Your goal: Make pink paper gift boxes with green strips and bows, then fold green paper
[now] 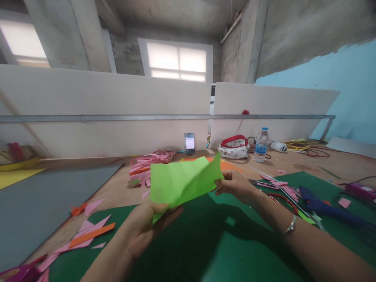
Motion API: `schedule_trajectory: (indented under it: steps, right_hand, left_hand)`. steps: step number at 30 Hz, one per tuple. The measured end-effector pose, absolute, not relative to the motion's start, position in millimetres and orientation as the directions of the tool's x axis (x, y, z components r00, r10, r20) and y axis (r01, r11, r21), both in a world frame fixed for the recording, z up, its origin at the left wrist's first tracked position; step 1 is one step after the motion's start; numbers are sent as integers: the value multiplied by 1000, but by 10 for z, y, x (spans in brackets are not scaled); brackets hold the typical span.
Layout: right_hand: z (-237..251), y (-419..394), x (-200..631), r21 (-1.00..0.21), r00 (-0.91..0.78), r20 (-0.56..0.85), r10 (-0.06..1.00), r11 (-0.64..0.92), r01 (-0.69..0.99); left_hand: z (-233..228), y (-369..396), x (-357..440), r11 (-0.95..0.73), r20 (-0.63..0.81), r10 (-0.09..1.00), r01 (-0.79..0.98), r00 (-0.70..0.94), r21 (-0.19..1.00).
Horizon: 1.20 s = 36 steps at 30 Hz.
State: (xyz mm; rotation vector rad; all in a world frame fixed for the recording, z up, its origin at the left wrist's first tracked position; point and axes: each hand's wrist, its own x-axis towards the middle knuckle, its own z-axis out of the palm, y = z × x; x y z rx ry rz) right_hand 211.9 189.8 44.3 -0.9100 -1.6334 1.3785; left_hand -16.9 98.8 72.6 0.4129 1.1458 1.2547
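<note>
A sheet of bright green paper (182, 180) is held up in the air above the green cutting mat (182, 250). My left hand (149, 219) grips its lower left corner, thumb on top and fingers underneath. At the right edge my right hand (230, 183) pinches the paper between thumb and fingers. The sheet bends, and its upper right corner curls upward. Shadows of the paper and hands fall on the mat.
Pink paper scraps (88, 235) and an orange strip (92, 236) lie left. A pink strip pile (147, 166), phone (189, 143), pouch (234, 148) and water bottle (261, 145) stand behind. Scissors (266, 184) and a blue glue gun (323, 207) lie right.
</note>
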Motion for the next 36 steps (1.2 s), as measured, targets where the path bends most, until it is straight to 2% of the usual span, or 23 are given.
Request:
schedule_trajectory:
  steps: [4, 10, 16, 19, 22, 28, 32, 36]
  right_hand:
    - [343, 1929, 2053, -998, -276, 58, 959, 59, -5]
    - [385, 1879, 2005, -995, -223, 16, 975, 38, 97]
    - [393, 1870, 2008, -978, -147, 78, 986, 104, 180]
    - [389, 1883, 2014, -970, -117, 159, 980, 177, 168]
    - [388, 1894, 2012, -957, -131, 235, 963, 253, 139]
    - [461, 1839, 2016, -954, -294, 290, 911, 301, -9]
    - [550, 1764, 2042, -957, -423, 286, 860, 282, -74]
    - [556, 1774, 2066, -953, -395, 304, 867, 285, -107]
  left_hand:
    - [677, 1017, -191, 271, -377, 918, -504, -121, 820]
    - [745, 1015, -305, 199, -280, 951, -430, -133, 880]
    - [690, 1031, -285, 35, -66, 993, -301, -94, 953]
    - [593, 1075, -260, 11, -44, 976, -154, -212, 988]
    - [541, 1109, -276, 9, -32, 950, -77, -309, 997]
    - [596, 1074, -371, -134, 170, 849, 107, -500, 985]
    - [633, 1032, -356, -210, 280, 815, 192, -507, 959]
    - [624, 1023, -332, -218, 329, 818, 274, -472, 937]
